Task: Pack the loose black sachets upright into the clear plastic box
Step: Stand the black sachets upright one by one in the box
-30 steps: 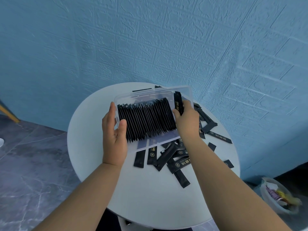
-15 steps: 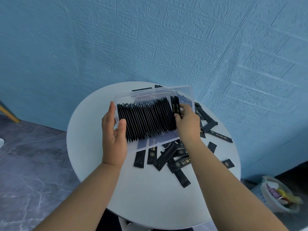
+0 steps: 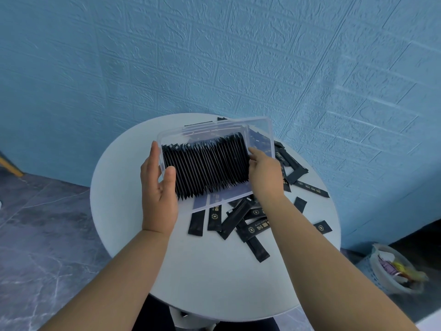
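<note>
A clear plastic box [image 3: 261, 130] is tilted toward me above a round white table. A tight row of black sachets [image 3: 207, 163] stands upright inside it, filling most of its length. My left hand [image 3: 158, 187] grips the box's left end, thumb on the front wall and fingers behind. My right hand [image 3: 265, 173] presses against the right end of the row, fingers on the last sachet; a small gap stays free beyond it. Loose black sachets [image 3: 241, 218] lie scattered on the table below and to the right of the box.
The round white table [image 3: 214, 271] stands against a blue brick-pattern wall. More loose sachets [image 3: 310, 187] lie near its right edge. A small bin [image 3: 396, 271] with rubbish sits on the floor at the right. Grey marble floor at the left.
My right hand slid a sachet down into the right end of the row and now pushes the row leftward. The left hand and box have hardly moved.
</note>
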`<state>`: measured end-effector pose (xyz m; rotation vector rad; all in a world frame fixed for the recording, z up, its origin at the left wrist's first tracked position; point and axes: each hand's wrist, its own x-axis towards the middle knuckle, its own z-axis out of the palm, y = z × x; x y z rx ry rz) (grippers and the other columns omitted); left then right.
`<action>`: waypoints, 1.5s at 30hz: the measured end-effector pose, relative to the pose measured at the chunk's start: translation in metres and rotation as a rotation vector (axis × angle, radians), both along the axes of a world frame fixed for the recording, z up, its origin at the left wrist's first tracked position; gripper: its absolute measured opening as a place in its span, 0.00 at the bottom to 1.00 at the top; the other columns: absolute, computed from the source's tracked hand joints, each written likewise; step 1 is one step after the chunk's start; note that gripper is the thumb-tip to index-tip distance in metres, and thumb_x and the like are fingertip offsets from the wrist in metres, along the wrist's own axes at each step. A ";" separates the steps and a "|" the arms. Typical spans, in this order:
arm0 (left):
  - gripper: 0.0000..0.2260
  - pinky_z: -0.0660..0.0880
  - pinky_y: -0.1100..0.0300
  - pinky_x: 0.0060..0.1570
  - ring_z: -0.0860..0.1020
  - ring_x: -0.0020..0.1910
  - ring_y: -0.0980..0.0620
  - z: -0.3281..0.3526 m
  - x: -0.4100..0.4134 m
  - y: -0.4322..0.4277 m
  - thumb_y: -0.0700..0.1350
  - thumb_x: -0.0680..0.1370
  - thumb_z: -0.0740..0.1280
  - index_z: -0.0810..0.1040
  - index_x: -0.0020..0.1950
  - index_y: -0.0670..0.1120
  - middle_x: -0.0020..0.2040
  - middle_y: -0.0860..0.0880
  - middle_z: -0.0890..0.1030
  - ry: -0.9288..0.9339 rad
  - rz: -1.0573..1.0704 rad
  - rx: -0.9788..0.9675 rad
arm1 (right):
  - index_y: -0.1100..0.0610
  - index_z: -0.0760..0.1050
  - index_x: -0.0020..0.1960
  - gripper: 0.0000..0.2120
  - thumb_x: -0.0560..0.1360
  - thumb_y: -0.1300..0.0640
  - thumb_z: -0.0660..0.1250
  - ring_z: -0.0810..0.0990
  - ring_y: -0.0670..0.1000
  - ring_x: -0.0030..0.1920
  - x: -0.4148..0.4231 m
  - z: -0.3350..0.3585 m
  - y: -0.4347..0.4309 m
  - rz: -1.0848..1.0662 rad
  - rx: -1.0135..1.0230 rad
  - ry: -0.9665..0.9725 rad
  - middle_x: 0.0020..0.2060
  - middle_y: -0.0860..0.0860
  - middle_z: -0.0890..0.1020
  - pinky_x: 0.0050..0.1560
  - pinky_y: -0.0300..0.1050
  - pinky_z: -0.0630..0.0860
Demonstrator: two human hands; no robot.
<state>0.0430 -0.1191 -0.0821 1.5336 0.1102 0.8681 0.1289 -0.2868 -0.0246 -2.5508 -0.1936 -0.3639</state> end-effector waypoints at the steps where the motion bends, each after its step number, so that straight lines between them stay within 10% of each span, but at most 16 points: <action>1: 0.21 0.57 0.83 0.56 0.60 0.61 0.81 0.000 0.000 0.000 0.46 0.79 0.55 0.54 0.70 0.58 0.62 0.65 0.62 -0.001 0.000 0.002 | 0.54 0.71 0.68 0.21 0.79 0.67 0.54 0.80 0.56 0.44 0.000 0.000 0.000 0.015 -0.008 0.010 0.50 0.60 0.82 0.44 0.48 0.76; 11: 0.21 0.58 0.83 0.57 0.59 0.63 0.79 -0.001 0.000 0.000 0.43 0.81 0.55 0.53 0.70 0.56 0.65 0.63 0.61 -0.029 0.008 0.015 | 0.54 0.78 0.56 0.10 0.77 0.62 0.64 0.76 0.50 0.53 -0.059 -0.024 -0.060 0.010 0.224 -0.337 0.51 0.46 0.78 0.53 0.42 0.73; 18: 0.21 0.56 0.82 0.58 0.59 0.62 0.80 -0.004 0.001 0.000 0.42 0.82 0.54 0.51 0.71 0.54 0.63 0.65 0.61 -0.026 0.030 0.047 | 0.54 0.62 0.72 0.31 0.78 0.36 0.44 0.52 0.58 0.74 -0.083 -0.064 -0.145 -0.190 -0.351 0.320 0.74 0.57 0.57 0.71 0.53 0.50; 24: 0.21 0.55 0.82 0.59 0.58 0.62 0.81 -0.004 0.000 -0.001 0.41 0.82 0.54 0.51 0.71 0.55 0.63 0.66 0.61 -0.016 0.045 0.064 | 0.50 0.48 0.77 0.30 0.79 0.46 0.56 0.40 0.42 0.74 -0.116 -0.057 -0.116 0.086 -0.161 0.359 0.75 0.44 0.44 0.72 0.39 0.37; 28: 0.21 0.55 0.81 0.60 0.58 0.62 0.80 -0.005 -0.001 -0.001 0.41 0.82 0.54 0.49 0.72 0.54 0.62 0.66 0.62 -0.010 0.049 0.078 | 0.50 0.56 0.75 0.31 0.76 0.51 0.65 0.49 0.43 0.75 -0.118 -0.051 -0.118 -0.032 0.095 0.235 0.75 0.45 0.53 0.71 0.37 0.46; 37: 0.22 0.55 0.82 0.59 0.59 0.61 0.81 -0.006 0.001 -0.001 0.41 0.83 0.54 0.50 0.75 0.49 0.62 0.66 0.62 -0.008 0.039 0.071 | 0.51 0.58 0.75 0.22 0.81 0.49 0.52 0.49 0.50 0.76 -0.081 -0.049 -0.123 0.072 -0.194 0.388 0.76 0.46 0.54 0.74 0.47 0.44; 45: 0.23 0.55 0.82 0.59 0.59 0.62 0.80 -0.007 0.002 0.000 0.41 0.83 0.54 0.50 0.76 0.46 0.63 0.65 0.62 -0.018 0.036 0.082 | 0.43 0.71 0.64 0.17 0.78 0.56 0.63 0.71 0.40 0.62 -0.104 -0.028 -0.148 0.149 0.052 0.355 0.63 0.37 0.72 0.66 0.38 0.66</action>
